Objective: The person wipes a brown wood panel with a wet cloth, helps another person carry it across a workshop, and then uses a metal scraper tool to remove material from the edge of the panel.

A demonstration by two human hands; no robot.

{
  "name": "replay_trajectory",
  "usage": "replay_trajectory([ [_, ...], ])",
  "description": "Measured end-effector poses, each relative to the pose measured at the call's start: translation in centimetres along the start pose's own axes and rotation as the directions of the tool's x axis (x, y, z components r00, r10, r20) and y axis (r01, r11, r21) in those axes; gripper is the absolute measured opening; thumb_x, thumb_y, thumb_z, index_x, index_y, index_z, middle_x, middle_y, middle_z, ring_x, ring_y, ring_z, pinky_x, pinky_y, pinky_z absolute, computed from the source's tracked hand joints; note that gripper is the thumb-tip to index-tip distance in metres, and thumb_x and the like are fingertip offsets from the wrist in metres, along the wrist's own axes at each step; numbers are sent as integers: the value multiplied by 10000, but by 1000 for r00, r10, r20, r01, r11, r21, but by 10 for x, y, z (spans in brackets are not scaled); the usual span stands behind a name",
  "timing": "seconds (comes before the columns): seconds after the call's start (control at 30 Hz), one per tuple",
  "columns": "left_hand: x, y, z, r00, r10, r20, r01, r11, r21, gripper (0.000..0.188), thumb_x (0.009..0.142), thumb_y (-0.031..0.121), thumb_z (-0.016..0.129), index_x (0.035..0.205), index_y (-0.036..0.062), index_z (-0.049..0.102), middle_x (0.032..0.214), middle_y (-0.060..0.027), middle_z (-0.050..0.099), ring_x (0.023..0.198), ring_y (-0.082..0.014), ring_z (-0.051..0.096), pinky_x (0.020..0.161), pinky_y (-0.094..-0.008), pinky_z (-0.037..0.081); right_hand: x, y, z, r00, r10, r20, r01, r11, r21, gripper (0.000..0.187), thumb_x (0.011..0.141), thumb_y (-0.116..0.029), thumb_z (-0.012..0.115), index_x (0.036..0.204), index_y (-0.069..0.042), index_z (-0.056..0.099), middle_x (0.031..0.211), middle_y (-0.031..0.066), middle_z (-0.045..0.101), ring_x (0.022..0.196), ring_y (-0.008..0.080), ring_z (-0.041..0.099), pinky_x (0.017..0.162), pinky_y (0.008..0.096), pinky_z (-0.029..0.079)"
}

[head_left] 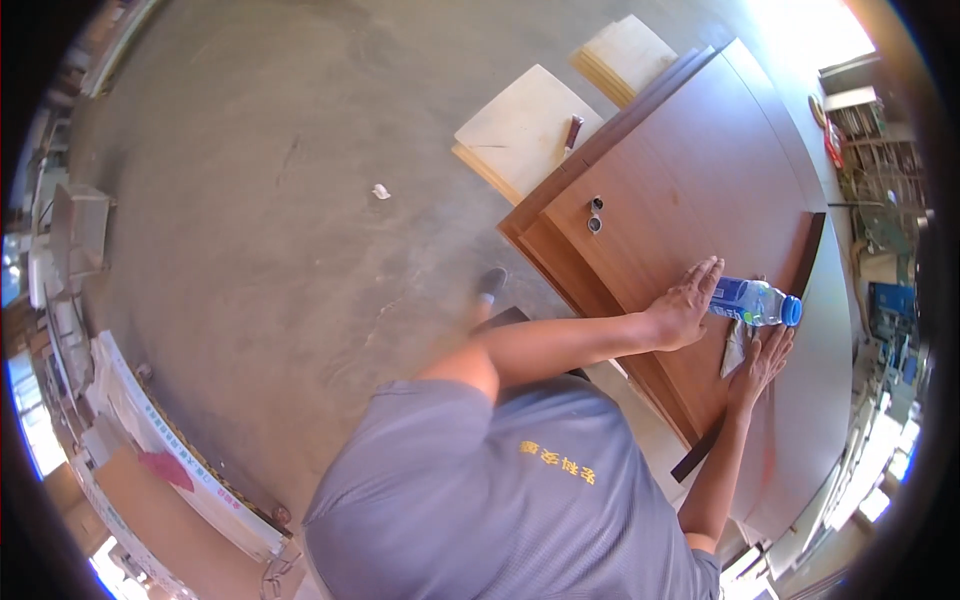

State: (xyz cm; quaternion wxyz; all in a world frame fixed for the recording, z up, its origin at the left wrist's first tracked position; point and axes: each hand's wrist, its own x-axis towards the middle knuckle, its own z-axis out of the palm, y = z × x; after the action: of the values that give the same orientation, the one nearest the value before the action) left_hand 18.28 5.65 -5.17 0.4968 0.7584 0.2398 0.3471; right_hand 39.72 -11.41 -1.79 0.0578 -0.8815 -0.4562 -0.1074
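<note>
A clear plastic bottle [762,303] with a blue cap and blue label is on the reddish-brown wood panel [665,190], its cap toward the right. I cannot tell if it stands or lies. My left hand [685,305] rests on the panel beside the bottle's label end, fingers stretched out. On the bottle's near side, my right hand [763,368] lies flat with its fingers extended and apart. Between that hand and the bottle there is a small crumpled whitish piece [736,350]. Two small round metal parts [596,215] sit farther left on the panel.
Pale board stacks [525,125] stand beyond the panel, one with a dark-handled tool [573,133] on it. A dark strip [812,255] lies at the panel's right. A white scrap [381,191] is on the concrete floor. Shelving [870,170] lines the far right.
</note>
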Motion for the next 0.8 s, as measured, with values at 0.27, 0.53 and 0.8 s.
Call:
replay_trajectory([
  [0.27, -15, 24, -160, 987, -31, 161, 86, 933, -349, 346, 920, -64, 606, 1258, 6, 627, 1088, -97, 718, 1033, -147, 682, 903, -294, 564, -50, 23, -126, 933, 209, -295, -280, 933, -225, 748, 1068, -502, 415, 1625, -45, 215, 1696, 223, 132, 1575, 369, 117, 1267, 499, 69],
  [0.53, -55, 17, -114, 854, -15, 521, 272, 866, -420, 215, 967, -32, 604, 1177, -39, 645, 1027, -60, 697, 931, -113, 648, 856, -253, 528, -213, 86, -59, 660, 749, -55, -734, 628, -259, 705, 978, -470, 542, 1348, 129, 493, 1416, 313, 514, 1334, 441, 481, 1141, 501, 387],
  [0.8, -113, 96, -10, 688, 242, 684, -56, 958, -283, 465, 942, 80, 619, 1388, -23, 542, 1420, -170, 571, 1320, -293, 532, 1142, -413, 389, -351, -8, -71, 807, 591, 8, -577, 785, 227, 767, 998, -408, 561, 1538, 73, 305, 1641, 257, 263, 1518, 381, 271, 1258, 475, 214],
])
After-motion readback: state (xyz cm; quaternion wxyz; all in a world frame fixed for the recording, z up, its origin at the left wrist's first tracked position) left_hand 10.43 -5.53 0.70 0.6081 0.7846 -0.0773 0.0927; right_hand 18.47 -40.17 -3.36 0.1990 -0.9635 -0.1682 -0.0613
